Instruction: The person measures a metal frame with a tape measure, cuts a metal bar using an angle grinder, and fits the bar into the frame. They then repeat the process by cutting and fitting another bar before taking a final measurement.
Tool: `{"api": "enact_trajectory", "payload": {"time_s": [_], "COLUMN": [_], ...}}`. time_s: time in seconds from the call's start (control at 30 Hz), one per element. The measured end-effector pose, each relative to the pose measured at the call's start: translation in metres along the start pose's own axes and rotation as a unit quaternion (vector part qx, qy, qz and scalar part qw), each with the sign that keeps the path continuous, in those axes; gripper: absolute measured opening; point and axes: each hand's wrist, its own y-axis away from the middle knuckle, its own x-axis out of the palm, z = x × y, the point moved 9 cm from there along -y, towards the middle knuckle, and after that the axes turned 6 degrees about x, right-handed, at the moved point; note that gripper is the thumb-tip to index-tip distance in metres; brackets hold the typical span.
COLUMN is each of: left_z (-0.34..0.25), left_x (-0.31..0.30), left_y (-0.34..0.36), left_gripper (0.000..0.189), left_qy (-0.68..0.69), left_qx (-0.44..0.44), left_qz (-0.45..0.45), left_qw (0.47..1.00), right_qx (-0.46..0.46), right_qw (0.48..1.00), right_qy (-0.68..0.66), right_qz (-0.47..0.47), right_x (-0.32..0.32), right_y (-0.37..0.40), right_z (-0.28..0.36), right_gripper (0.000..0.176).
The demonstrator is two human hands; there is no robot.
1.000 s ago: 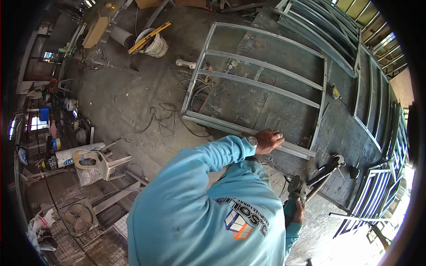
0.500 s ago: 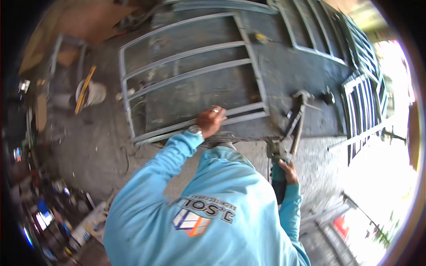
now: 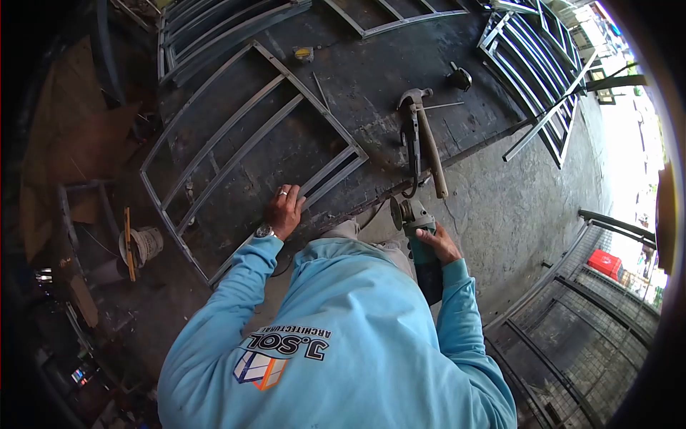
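My left hand, with a ring and a wristwatch, has its fingers curled over the near bar of a welded metal frame. That frame lies on the dark worktable, with two inner bars close together. Held low at the table's near edge by my right hand is a green angle grinder, its disc at the top facing left. Just beyond the grinder, a claw hammer lies with its handle over the table edge. Beside it is a dark clamp-like tool, partly hidden.
A yellow tape measure and another small dark tool lie on the worktable. More barred frames stand at the right. A white bucket sits on the floor at left; a mesh panel is at lower right.
My view has turned, so the frame and table appear tilted and shifted left. My left hand stays on the frame's near bar. The grinder remains in my right hand.
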Motion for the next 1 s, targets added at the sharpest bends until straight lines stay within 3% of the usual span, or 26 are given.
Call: {"api": "enact_trajectory", "payload": {"time_s": [0.47, 0.57, 0.67, 0.77, 0.8, 1.0], "left_z": [0.008, 0.006, -0.003, 0.005, 0.008, 0.007], "left_x": [0.009, 0.004, 0.020, 0.039, 0.045, 0.034], "left_y": [0.002, -0.009, -0.033, -0.049, -0.054, -0.055], "left_gripper": [0.031, 0.029, 0.030, 0.033, 0.034, 0.038], "left_qy": [0.034, 0.076, 0.221, 0.242, 0.230, 0.131], "left_qx": [-0.012, -0.042, 0.009, 0.014, -0.019, -0.048], "left_qz": [0.015, 0.026, 0.070, 0.061, 0.110, 0.091], "left_qw": [0.999, 0.996, 0.973, 0.968, 0.967, 0.986], "right_qx": [0.001, -0.038, -0.018, -0.050, -0.048, -0.025], "right_qw": [1.000, 0.998, 0.998, 0.998, 0.998, 0.999], "right_qy": [-0.019, -0.024, -0.047, -0.029, -0.026, -0.024], "right_qz": [-0.008, 0.033, 0.046, 0.012, 0.011, -0.034], "right_x": [-0.013, -0.010, -0.016, -0.026, -0.023, -0.015], "right_y": [0.008, 0.008, 0.006, -0.005, -0.004, -0.009], "right_z": [-0.009, -0.001, -0.002, 0.008, 0.013, 0.046], "right_gripper": [0.081, 0.075, 0.069, 0.064, 0.064, 0.062]}}
